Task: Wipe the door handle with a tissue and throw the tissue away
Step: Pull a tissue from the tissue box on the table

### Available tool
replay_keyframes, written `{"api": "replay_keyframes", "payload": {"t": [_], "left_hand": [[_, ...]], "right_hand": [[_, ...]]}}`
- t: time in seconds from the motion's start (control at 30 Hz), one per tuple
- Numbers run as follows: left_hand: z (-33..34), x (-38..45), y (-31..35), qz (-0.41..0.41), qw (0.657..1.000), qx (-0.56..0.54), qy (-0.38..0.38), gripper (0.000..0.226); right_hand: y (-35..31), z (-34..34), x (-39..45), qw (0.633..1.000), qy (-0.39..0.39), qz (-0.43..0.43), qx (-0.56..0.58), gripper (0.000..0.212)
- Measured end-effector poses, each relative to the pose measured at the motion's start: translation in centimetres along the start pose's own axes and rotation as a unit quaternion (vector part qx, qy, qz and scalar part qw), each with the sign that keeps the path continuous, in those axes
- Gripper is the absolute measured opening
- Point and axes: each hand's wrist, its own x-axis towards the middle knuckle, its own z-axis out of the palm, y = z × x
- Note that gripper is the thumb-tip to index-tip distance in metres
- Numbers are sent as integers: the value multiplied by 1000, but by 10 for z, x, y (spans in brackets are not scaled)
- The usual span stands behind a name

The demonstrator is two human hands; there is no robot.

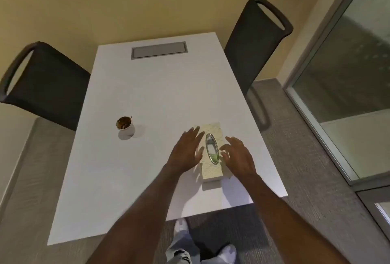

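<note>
A cream tissue box (212,171) with a gold-rimmed oval slot lies on the white table (147,99), near its front right. My left hand (185,150) hovers over the box's left side, fingers spread and empty. On the box's right side, my right hand (237,154) is also spread and holds nothing. No tissue sticks out of the slot that I can see. No door handle or bin is in view.
A paper cup (125,126) with brown residue and a stick stands on the table's left. Two dark chairs (42,82) (255,38) flank the table. A glass partition (346,74) runs along the right. A grey cable hatch (158,50) sits at the table's far end.
</note>
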Motion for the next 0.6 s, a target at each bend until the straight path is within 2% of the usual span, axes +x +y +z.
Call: {"api": "replay_keyframes", "payload": {"t": [0.1,0.23,0.37,0.6], "left_hand": [[20,14,-8,15,1000,-9,13,53],[42,32,-28,-3,997,15,-73,66],[62,44,-44,0,994,44,-104,71],[84,48,-58,47,994,40,-90,64]], "right_hand": [[-10,18,14,999,-28,5,-36,19],[-18,44,37,995,-60,10,-82,24],[-20,59,54,992,-52,42,-108,25],[-22,67,73,986,-72,77,-131,35]]}}
